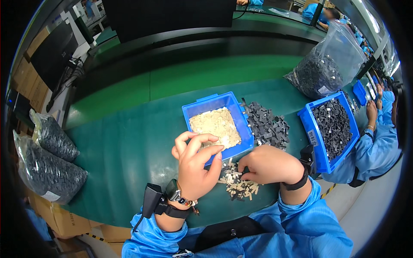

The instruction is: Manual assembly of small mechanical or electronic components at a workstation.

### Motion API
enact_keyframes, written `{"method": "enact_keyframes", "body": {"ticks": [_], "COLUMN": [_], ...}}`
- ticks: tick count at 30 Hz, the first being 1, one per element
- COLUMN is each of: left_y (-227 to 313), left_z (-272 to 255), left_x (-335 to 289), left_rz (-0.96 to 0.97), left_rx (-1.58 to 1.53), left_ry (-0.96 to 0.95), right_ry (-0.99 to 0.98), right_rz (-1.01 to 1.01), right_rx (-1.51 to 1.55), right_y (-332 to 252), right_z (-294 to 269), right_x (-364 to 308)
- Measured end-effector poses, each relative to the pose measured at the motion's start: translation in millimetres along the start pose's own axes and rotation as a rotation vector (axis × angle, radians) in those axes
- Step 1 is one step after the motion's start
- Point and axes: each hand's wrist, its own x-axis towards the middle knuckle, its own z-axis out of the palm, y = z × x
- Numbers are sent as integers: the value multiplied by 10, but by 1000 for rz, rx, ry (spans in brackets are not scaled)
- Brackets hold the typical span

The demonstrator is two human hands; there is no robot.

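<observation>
Pinched fingertips mark the left hand point(195, 165), its grip closed on something too small to identify, over a blue bin point(246, 129) of tan chips at centre frame. Right hand point(269, 165) presses flat on mixed tan-and-black pieces point(238, 187) on the green bench point(124, 146); picking one thin piece at a time suits best.

Clear bag point(331, 64) of dark parts far right w/ white label point(323, 90); two similar bags point(49, 159) left.

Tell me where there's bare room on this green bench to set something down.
Bare: the green mat between the black-parts bags and the blue tan-piece bin. Crowded: around both hands, left hand, right hand, and the dark pile.
</observation>
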Motion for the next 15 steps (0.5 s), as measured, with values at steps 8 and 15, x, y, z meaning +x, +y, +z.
{"method": "enact_keyframes", "body": {"ticks": [8, 15], "left_y": [-40, 3], "left_z": [25, -2], "left_x": [-31, -8], "left_rz": [22, 3], "left_rx": [-15, 8], "left_ry": [17, -9], "right_ry": [-34, -22], "right_rz": [42, 72], "right_rx": [-82, -123], "right_y": [-7, -26], "right_z": [95, 89], "right_x": [54, 72]}}
